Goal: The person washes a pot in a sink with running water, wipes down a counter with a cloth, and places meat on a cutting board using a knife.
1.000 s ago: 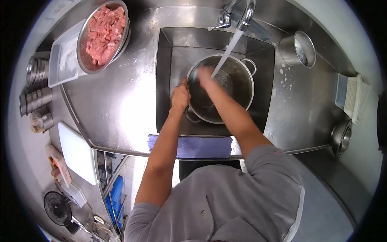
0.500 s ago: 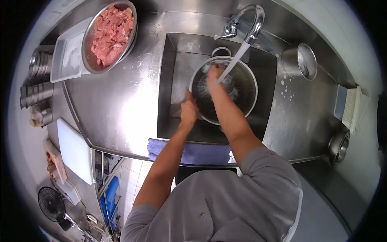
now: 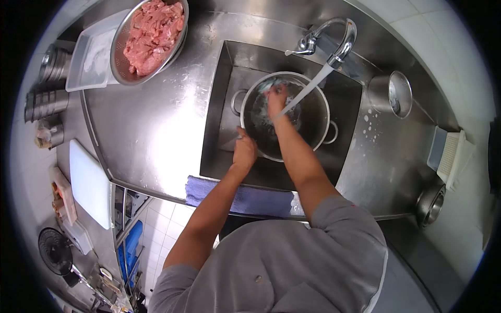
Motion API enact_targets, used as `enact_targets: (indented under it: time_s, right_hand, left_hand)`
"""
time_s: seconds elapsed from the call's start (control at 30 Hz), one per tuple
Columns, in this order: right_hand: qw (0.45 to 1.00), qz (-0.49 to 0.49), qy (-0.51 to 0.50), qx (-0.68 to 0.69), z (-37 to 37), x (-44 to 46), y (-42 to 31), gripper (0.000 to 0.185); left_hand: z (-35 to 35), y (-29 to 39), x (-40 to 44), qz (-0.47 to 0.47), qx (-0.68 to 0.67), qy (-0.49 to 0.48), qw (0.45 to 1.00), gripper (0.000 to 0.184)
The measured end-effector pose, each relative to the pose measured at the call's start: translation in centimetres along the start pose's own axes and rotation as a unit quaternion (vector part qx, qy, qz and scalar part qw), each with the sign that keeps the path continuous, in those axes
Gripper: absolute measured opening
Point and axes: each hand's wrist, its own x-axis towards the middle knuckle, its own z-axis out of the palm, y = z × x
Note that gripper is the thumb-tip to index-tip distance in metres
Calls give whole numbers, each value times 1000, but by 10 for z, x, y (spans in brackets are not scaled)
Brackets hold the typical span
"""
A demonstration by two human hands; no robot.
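A large metal pot with two loop handles stands in the steel sink. My left hand is closed on the pot's near-left rim. Inside the pot, my right hand presses its curled fingers near the far-left wall. Something pale and bluish-green shows by those fingertips, too blurred to name. Water pours from the curved faucet into the pot, close beside my right wrist. Foam and splashing water hide the pot's bottom.
A perforated colander of raw meat stands at the back left by a white plastic tray. A smaller metal pot sits right of the sink. A purple towel lies along the front edge.
The pot has turned counterclockwise, its far handle swinging round to the left side. My left hand stays at the rim, and my right hand is still inside the pot.
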Motion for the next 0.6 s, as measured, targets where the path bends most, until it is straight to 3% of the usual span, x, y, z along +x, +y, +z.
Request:
enact_targets:
  time_s: [0.03, 0.1, 0.13, 0.17, 0.23, 0.27, 0.3, 0.33, 0.4, 0.43, 0.5, 0.57, 0.6]
  right_hand:
    - [984, -70, -89, -135, -19, 0, 28, 27]
    - [892, -114, -241, -366, -50, -24, 47, 41]
    - [830, -80, -304, -461, -72, -40, 46, 50]
    - [826, -77, -305, -467, -89, -37, 47, 50]
    - [701, -26, -417, -577, -109, -26, 53, 60]
    - [652, -12, -453, -608, -108, -24, 52, 63]
    - [735, 79, -433, -516, -84, -33, 47, 61]
    - [802, 168, -402, -409, -59, -43, 45, 58]
    - [957, 17, -202, -208, -4, -32, 40, 48]
    - [993, 2, -112, 30, 18, -10, 22, 48]
    - [968, -121, 112, 188, 29, 9, -34, 48]
    - [943, -113, 237, 206, 46, -7, -43, 50]
    - [969, -140, 162, 120, 44, 5, -20, 50]
  left_hand:
    - [-22, -10, 0, 0, 3, 3, 1000, 43]
    - [-96, -35, -1, -89, -225, -28, 970, 35]
    - [-103, -43, 6, -70, -208, 171, 961, 33]
    - [-113, -52, 15, -32, -158, 277, 947, 39]
    - [-73, -60, 53, 44, -112, 412, 903, 44]
    - [-78, -59, 53, 40, -113, 415, 902, 44]
    - [-87, -59, 51, -13, -216, 239, 947, 47]
    - [-93, -60, 51, -62, -309, 51, 948, 51]
    - [-76, -63, 51, -53, -305, 54, 949, 50]
    - [-66, -65, 52, -45, -299, 59, 951, 49]
    - [-48, -65, 53, -32, -312, 112, 943, 47]
    - [-20, -60, 51, -9, -321, 156, 934, 44]
    - [-10, -54, 55, 11, -296, 228, 927, 45]
